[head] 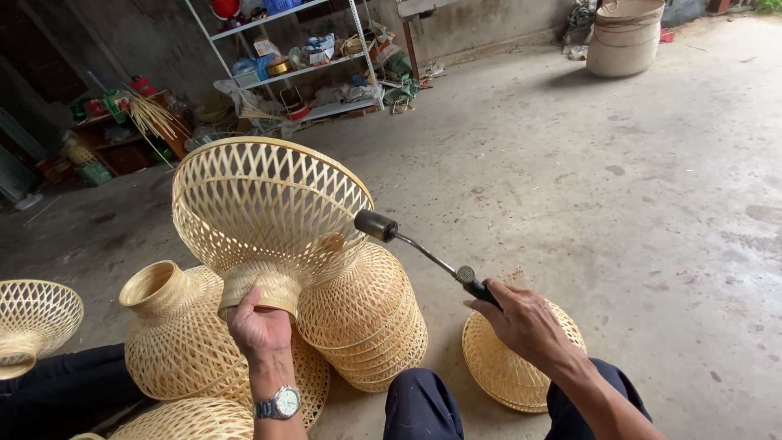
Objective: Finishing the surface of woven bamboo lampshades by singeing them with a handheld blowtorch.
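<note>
While the left hand (259,326) is gripping the woven bamboo shade (265,213) by its narrow neck, the right hand (521,319) is clenching a gas torch (423,253), its long axis angling up-left, nozzle just beside the flared weave.

1 head-worn camera looks steeply down and forward, close over the lap, across the concrete floor (619,204) toward shelves (301,57)

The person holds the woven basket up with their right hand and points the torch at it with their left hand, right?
Not quite: the hands are swapped. In the head view, the left hand, the one with the wristwatch, holds the woven basket up by its narrow neck. The right hand grips the torch and points its nozzle at the basket's side.
</note>
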